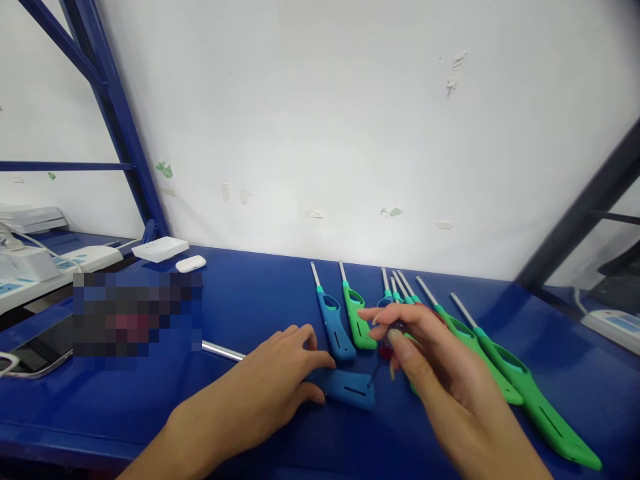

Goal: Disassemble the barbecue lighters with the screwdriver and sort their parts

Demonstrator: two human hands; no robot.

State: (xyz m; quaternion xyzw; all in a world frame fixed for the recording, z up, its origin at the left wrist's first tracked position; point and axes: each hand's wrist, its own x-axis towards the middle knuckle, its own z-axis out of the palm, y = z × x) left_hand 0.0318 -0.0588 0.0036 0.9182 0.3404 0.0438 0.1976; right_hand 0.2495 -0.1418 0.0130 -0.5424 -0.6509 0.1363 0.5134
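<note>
While the left hand (283,367) clasps a lighter (350,389), the right hand (440,360) pinches a screwdriver (385,349), likely for screwing; next needs steady twisting.

The left hand (285,370) hides the middle of the near lighter (353,389). The right hand's fingers (413,357) cover much of the screwdriver (385,349); its tip is too small to tell whether it touches the lighter. Behind that hand, several lighters (447,323) are partly hidden. At left, a pixelated patch (137,317) masks whatever lies there and part of the phone (47,343). The picture's edges cut off the phone, the left power strip (87,257) and the right one (614,327).
</note>
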